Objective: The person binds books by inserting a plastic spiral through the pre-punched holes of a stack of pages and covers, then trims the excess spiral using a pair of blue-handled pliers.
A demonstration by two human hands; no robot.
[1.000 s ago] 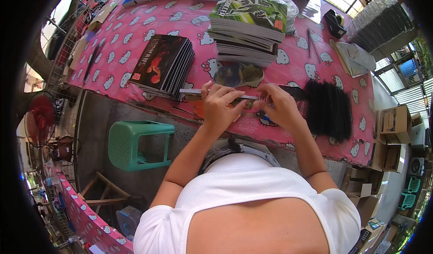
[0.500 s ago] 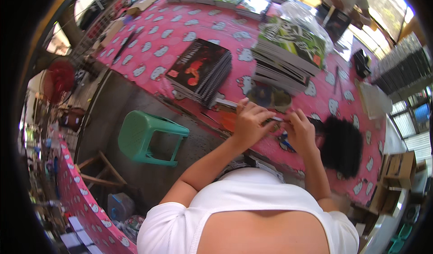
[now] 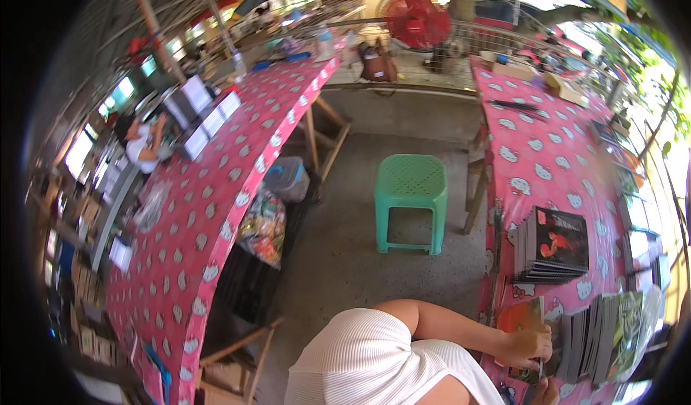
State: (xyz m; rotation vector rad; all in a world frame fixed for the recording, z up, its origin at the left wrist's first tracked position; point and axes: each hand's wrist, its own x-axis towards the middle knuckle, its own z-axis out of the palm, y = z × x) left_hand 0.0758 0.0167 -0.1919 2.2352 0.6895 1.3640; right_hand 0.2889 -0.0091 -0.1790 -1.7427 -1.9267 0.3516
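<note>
Head view: I see the left hand curled over the orange book near the surface's edge, right hand just beside; whether either pinches, I can't tell. Floor surrounds the stool.

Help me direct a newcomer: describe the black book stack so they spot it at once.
Find the pink table on the right. Beyond the left hand sits the black stack. Its top cover shows a red-orange figure, unlike the green-topped stack nearby.
</note>
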